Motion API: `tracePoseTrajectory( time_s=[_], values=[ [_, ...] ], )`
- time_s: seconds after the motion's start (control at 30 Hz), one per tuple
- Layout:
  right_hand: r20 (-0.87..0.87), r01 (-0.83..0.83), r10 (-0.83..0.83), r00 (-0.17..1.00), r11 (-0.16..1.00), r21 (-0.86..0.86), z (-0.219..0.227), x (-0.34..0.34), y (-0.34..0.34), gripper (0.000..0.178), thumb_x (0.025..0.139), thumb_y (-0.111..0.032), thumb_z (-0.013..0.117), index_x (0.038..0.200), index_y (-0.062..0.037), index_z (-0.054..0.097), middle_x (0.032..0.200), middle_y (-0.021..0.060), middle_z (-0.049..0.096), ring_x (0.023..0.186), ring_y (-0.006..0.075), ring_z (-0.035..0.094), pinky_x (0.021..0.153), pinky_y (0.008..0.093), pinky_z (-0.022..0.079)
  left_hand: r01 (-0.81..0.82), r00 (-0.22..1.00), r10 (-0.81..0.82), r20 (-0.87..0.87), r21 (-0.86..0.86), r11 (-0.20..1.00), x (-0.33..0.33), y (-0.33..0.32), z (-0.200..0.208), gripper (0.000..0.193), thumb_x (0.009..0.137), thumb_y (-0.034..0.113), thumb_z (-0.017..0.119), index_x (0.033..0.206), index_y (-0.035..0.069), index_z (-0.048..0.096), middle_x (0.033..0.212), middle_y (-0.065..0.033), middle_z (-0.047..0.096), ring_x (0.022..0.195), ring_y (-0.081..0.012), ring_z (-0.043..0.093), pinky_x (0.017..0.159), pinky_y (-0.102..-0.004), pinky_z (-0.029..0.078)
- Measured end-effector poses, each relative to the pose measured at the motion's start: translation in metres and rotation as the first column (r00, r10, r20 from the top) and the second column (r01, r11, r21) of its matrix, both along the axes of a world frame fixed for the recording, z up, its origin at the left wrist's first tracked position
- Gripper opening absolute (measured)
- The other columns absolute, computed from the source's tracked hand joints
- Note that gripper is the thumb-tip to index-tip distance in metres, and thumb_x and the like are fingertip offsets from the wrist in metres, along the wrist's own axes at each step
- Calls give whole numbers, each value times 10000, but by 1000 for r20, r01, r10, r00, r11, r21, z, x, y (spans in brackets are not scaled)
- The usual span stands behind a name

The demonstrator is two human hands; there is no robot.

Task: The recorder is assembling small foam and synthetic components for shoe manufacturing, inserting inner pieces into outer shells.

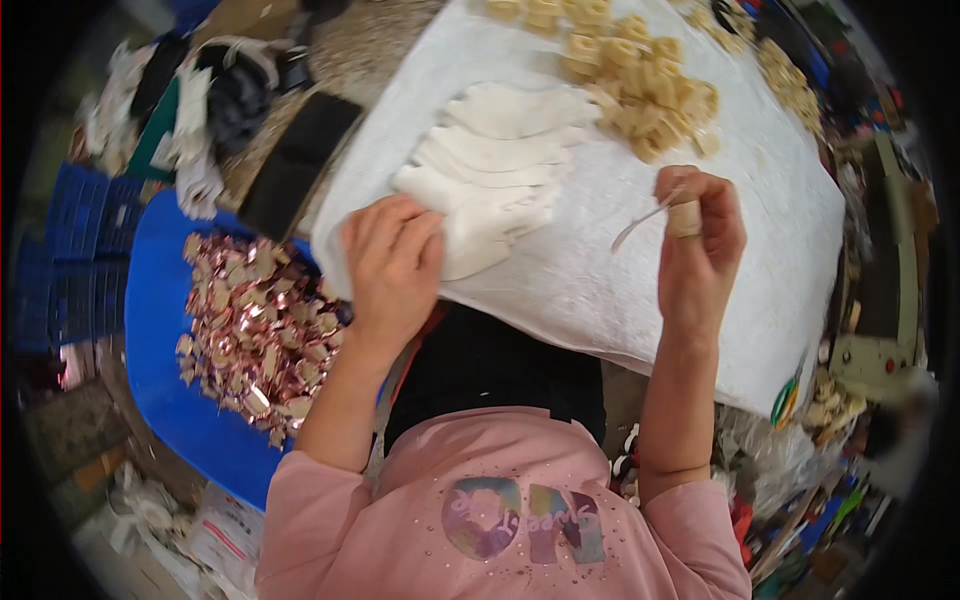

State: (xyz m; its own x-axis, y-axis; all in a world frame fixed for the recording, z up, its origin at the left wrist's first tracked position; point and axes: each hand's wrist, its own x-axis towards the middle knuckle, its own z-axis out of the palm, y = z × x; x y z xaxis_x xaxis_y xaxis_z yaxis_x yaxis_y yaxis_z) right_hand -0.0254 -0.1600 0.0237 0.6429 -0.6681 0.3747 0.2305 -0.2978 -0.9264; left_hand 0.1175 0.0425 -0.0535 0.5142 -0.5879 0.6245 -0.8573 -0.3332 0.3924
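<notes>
My left hand (pixel 391 262) rests on the white-covered table, against the near left edge of a fanned stack of white sheet-like pieces (pixel 497 160). Its fingers are curled together, and what lies under the fingertips is hidden. Over the table to the right, my right hand (pixel 703 228) is raised, with thumb and fingers pinched on a thin pale strip (pixel 640 226) that sticks out to the left. A beige band (pixel 684 219) shows at the thumb; whether it is wrapped round it or held, I cannot make out.
Beige ring-like rolls (pixel 650 90) are heaped at the table's far side. A blue tub (pixel 160 370) of shiny pink-copper pieces (pixel 262 335) stands at my left, beside a black block (pixel 300 163). Green-handled scissors (pixel 784 400) lie at the right corner.
</notes>
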Motion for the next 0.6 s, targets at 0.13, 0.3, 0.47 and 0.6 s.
tracePoseTrajectory(
  time_s=[0.13,0.3,0.47,0.6],
  values=[
    [-57,-82,78,995,995,-62,0,-14,18,188,720,99,476,859,-10,539,876,80,542,831,186,519,770,289,407,104,994,-105,-4,137,985,-35,-20,65,236,735,107,653,960,33,643,934,-125,568,960,-308,545,805,-375,427],
    [-261,-299,211,942,880,-368,0,-21,28,283,656,75,528,907,-55,539,904,83,544,872,276,502,818,346,368,499,735,-519,-437,-169,850,-69,-46,38,255,849,103,560,1065,-27,597,914,-162,557,777,-328,565,672,-359,458],
    [-215,20,-5,977,997,69,-22,-31,-33,226,821,-119,619,1021,-33,557,979,76,548,941,211,520,843,318,420,392,534,-447,-718,-259,883,-76,-54,21,284,967,138,423,1045,-61,611,823,-87,568,657,-154,499,592,-266,414],
    [-290,359,-451,844,877,-319,-46,-17,-88,479,752,-32,625,1212,-54,495,1130,148,489,1000,272,523,867,355,441,387,469,-490,-735,-328,862,-80,-62,18,319,984,166,396,1050,-72,599,902,-88,613,731,-96,523,653,-225,434]
  ],
)
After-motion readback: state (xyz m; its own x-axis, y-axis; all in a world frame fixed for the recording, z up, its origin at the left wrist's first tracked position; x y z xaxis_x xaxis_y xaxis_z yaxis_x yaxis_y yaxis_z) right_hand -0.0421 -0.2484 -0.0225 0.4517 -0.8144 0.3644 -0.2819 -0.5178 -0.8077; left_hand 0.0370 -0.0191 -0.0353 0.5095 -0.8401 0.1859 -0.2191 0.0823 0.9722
